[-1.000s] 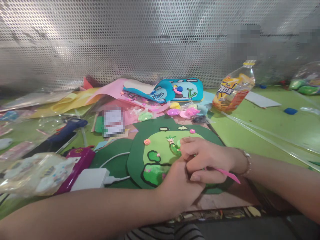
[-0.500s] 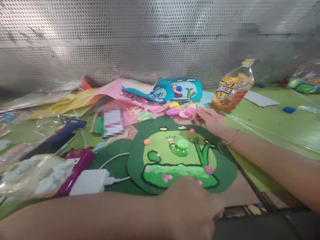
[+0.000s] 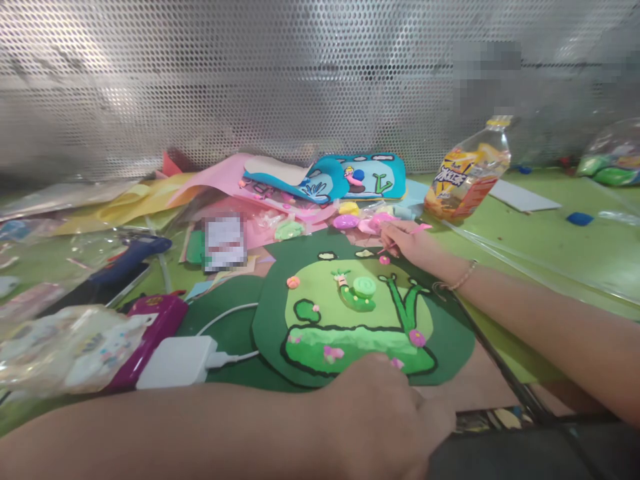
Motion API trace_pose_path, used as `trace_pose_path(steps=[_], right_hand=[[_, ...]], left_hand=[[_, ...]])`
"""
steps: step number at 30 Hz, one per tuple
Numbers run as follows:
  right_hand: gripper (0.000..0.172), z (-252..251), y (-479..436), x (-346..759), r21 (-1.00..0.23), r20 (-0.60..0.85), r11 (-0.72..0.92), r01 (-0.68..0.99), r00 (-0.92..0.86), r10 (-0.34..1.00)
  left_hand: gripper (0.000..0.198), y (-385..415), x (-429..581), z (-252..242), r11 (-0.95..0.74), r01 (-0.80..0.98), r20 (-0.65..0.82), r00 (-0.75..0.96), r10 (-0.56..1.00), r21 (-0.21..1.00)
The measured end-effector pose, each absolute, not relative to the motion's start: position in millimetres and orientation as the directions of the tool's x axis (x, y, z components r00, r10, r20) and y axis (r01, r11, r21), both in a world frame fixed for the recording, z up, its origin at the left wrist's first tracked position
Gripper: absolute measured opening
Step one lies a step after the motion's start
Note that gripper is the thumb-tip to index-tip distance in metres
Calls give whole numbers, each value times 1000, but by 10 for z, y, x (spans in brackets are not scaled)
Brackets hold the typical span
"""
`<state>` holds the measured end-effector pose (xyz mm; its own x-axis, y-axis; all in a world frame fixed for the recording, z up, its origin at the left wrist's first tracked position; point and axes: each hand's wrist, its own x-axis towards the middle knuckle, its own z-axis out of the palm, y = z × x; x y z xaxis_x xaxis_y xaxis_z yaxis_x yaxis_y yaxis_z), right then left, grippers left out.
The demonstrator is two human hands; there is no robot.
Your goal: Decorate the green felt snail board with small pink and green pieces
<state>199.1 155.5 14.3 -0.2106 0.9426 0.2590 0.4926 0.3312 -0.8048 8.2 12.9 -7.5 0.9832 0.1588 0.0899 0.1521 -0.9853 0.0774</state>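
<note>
A dark green card picture (image 3: pixel 273 313) lies before me, with a light green middle, a green clay snail (image 3: pixel 364 288), a forked plant (image 3: pixel 404 310) and small flowers edged in black. Over its upper right, my right hand (image 3: pixel 407 247) pinches a slim pink clay modelling tool (image 3: pixel 421 229). The tool's thin tip points down beside a small pink clay flower (image 3: pixel 384 260) at the light panel's top edge. My left hand (image 3: pixel 380 413) rests at the picture's lower edge, back towards me and fingers curled. Whatever those fingers hold, if anything, is hidden.
Bagged clay lumps (image 3: pixel 346 221) lie behind the picture, near blue card pictures (image 3: pixel 367 179). A drink bottle (image 3: pixel 465 177) stands at right. On the left are a white charger (image 3: pixel 177 362) with cable, a magenta case (image 3: pixel 150 323) and a blue-handled tool (image 3: pixel 133 257).
My right hand has shifted slightly left and down, bringing the pink tool's tip to the small flower at the top. My left hand has barely moved.
</note>
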Motion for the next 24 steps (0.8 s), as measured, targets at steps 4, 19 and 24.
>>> trace_pose_path(steps=[4,19,24], right_hand=[[42,113,1583,1996,-797,261,311,517,-169,950],[40,115,1566,1992,-803,168,271,531,-235,957],[37,86,1571,1975,-843,154,250,476,-232,961]], left_hand=[[14,129,80,-80,-985,152,104,982,160,75],[15,132,83,-84,-985,138,123,981,150,101],[15,123,87,-88,-983,160,118,978,170,90]])
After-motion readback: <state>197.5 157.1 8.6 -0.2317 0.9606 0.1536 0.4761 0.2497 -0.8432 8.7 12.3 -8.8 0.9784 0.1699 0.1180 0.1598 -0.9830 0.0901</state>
